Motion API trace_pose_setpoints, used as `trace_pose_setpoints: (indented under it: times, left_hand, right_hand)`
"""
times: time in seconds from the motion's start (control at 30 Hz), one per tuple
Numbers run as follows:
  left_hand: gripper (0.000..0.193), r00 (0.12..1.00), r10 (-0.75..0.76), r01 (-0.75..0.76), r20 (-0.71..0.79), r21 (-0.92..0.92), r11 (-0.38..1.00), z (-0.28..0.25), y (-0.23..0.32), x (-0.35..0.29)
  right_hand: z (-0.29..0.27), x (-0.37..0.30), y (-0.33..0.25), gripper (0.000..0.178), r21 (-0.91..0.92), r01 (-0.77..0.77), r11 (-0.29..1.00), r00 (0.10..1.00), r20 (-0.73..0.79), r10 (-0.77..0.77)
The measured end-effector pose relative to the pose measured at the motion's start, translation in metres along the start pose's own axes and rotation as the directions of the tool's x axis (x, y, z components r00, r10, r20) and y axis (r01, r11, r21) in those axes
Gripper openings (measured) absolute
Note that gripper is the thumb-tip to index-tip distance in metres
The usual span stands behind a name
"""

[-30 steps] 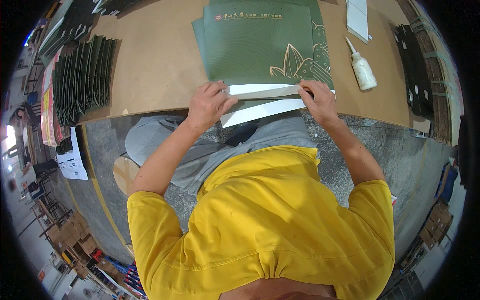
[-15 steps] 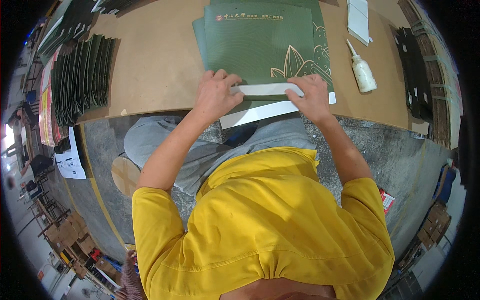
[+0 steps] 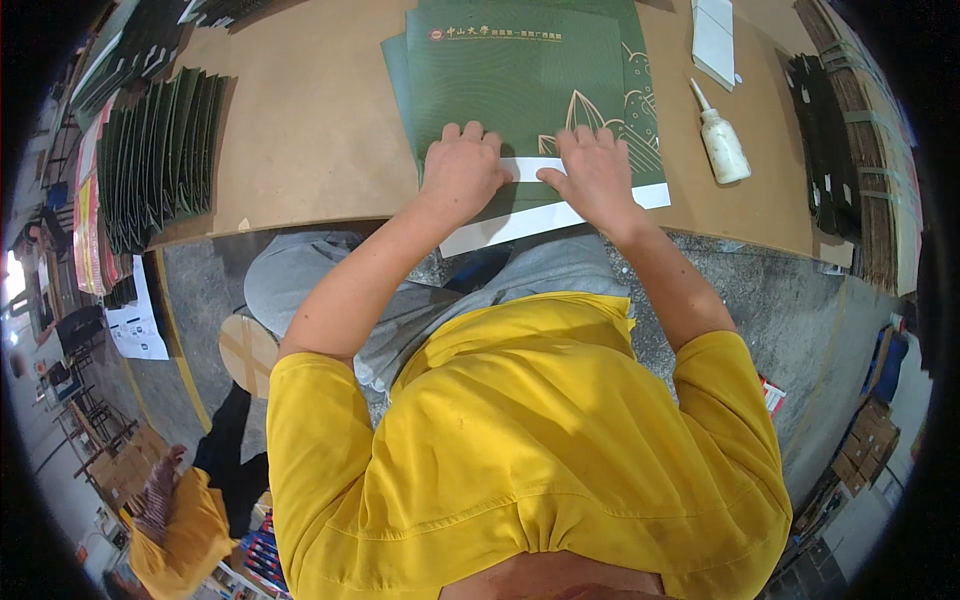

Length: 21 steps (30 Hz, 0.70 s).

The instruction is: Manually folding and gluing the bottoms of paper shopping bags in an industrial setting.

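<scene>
Left hand [image 3: 463, 172] and right hand [image 3: 596, 178] lay palm-down, fingers slightly spread, over a white strip [image 3: 527, 170] on a green sheet [image 3: 500, 85].
The sheet reached the near edge of a brown tabletop [image 3: 310, 130], between green folded pieces [image 3: 160, 155] and a nozzled white bottle [image 3: 726, 152]; below spread a grey floor [image 3: 745, 300] with yellow lines [image 3: 192, 385], another person [image 3: 185, 535] in a yellow top at lower left.

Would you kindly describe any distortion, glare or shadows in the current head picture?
In the head view, fisheye distortion bows the near edge of the brown tabletop; a white patch at the head view's far left looks washed out; in the head view, soft shadows mark the yellow short-sleeved shirt, while the green gold-printed sheet shows no harsh glare.
</scene>
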<state>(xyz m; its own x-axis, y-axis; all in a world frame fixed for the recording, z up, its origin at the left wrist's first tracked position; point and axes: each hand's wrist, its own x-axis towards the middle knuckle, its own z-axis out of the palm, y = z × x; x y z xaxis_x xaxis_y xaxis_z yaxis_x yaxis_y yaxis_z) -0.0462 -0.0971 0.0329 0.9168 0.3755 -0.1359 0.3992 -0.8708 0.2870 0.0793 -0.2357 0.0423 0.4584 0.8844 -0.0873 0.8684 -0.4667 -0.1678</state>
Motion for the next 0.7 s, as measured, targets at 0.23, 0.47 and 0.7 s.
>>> trace_pose_setpoints:
  times: [0.23, 0.47, 0.7]
  left_hand:
    - [0.047, 0.862, 0.230, -0.174, -0.452, 0.162, 0.971, 0.050, 0.006, -0.001]
    - [0.069, 0.948, 0.245, -0.214, -0.202, 0.166, 0.963, 0.038, -0.030, -0.003]
    - [0.067, 0.971, 0.158, -0.144, -0.180, 0.086, 0.986, 0.028, -0.033, -0.010]
  right_hand:
    - [0.059, 0.013, -0.018, 0.032, 0.025, 0.238, 0.971, 0.865, -0.460, -0.200]
    - [0.045, 0.012, 0.026, 0.054, -0.083, 0.287, 0.954, 0.917, -0.263, -0.299]
    - [0.044, 0.009, 0.042, 0.080, 0.042, 0.189, 0.981, 0.945, -0.278, -0.171]
